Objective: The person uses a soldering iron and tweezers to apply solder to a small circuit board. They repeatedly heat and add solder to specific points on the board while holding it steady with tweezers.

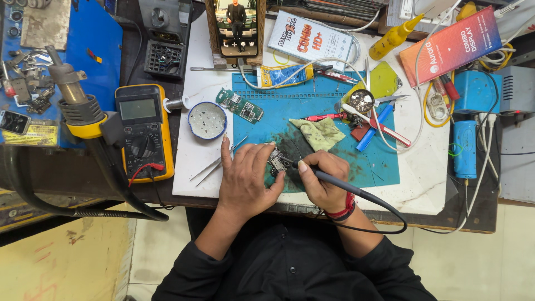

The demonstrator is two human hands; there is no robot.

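So the worktop is a white slab sitting on a darker bench, and most of its middle is covered by a blue repair mat that's pretty grimy with black smudges near the front edge. Off to the left there's a hot air gun on a thick black hose, its nozzle aimed up and left, and right beside it a yellow multimeter lying flat with its screen toward the far side. A phone is propped at the back, its top cut off by the frame. Smaller stuff: a round tin with whitish gunk, a spare green circuit board, a dirty greenish cloth, and tweezers lying just left of the left hand. The left hand is curled around a small dark circuit board, pinning it on the mat at the front edge; fingers cover most of it so I can't really tell its long axis or what's on it. The right hand grips a soldering iron like a pen, long axis running from lower right to upper left, tip pointing left into the board. The exact contact spot is hidden by the fingertips. Its black cable loops off to the right.
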